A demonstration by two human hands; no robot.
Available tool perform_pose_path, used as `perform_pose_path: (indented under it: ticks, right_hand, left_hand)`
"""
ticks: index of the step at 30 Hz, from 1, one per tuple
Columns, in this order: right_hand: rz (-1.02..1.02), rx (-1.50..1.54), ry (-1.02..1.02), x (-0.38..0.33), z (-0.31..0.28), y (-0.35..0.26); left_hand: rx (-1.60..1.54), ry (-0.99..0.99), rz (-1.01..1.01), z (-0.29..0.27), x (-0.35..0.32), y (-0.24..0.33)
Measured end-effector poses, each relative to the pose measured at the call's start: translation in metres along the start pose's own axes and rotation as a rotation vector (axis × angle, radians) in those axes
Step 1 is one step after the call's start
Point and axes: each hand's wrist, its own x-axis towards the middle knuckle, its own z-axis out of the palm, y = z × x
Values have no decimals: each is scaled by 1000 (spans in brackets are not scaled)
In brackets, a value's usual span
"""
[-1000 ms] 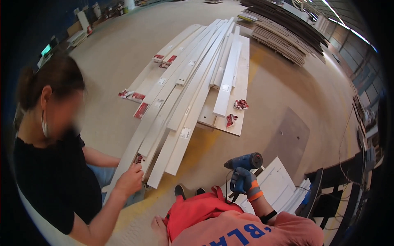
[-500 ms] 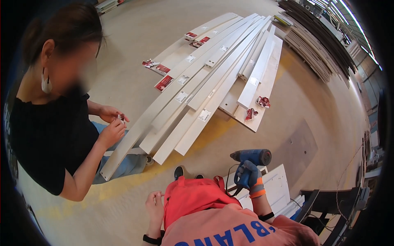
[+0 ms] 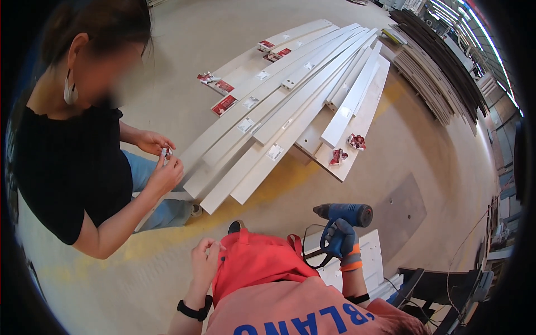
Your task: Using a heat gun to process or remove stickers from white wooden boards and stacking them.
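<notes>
My right hand (image 3: pixel 341 241), in a dark grey-blue glove with an orange cuff, is wrapped round the handle of a blue heat gun (image 3: pixel 345 214). The gun's dark nozzle points left, and a black cord (image 3: pixel 305 248) hangs from its grip. My bare left hand (image 3: pixel 205 258) is raised beside my red apron (image 3: pixel 262 258), fingers curled in, with nothing visible in them. Long white boards (image 3: pixel 268 134) lie fanned out in front of me, several bearing white stickers or red labels (image 3: pixel 224 105).
A co-worker at the left pinches a small red-and-white scrap (image 3: pixel 166 152) in both hands. Crumpled red labels (image 3: pixel 338 157) lie on a board end. Brown boards (image 3: pixel 421 81) are stacked at the far right. White panels (image 3: pixel 365 254) and a dark metal frame (image 3: pixel 441 282) stand near my right arm.
My left hand has risen a little and its fingers have drawn in. The co-worker's hands have shifted slightly right. The heat gun stays in my right hand.
</notes>
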Motion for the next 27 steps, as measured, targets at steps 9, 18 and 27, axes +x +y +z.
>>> perform_pose_path:
  ticks: [9, 18, 27]
  right_hand:
    - [10, -122, -14, -20, -6, -15]
    - [3, -72, -13, -23, -8, -13]
    - [29, -72, -68, -18, -7, -8]
  left_hand:
    - [-142, -123, -71, 17, 10, 19]
    - [-80, -192, 45, 26, 11, 30]
    - [10, -209, 117, 20, 2, 24]
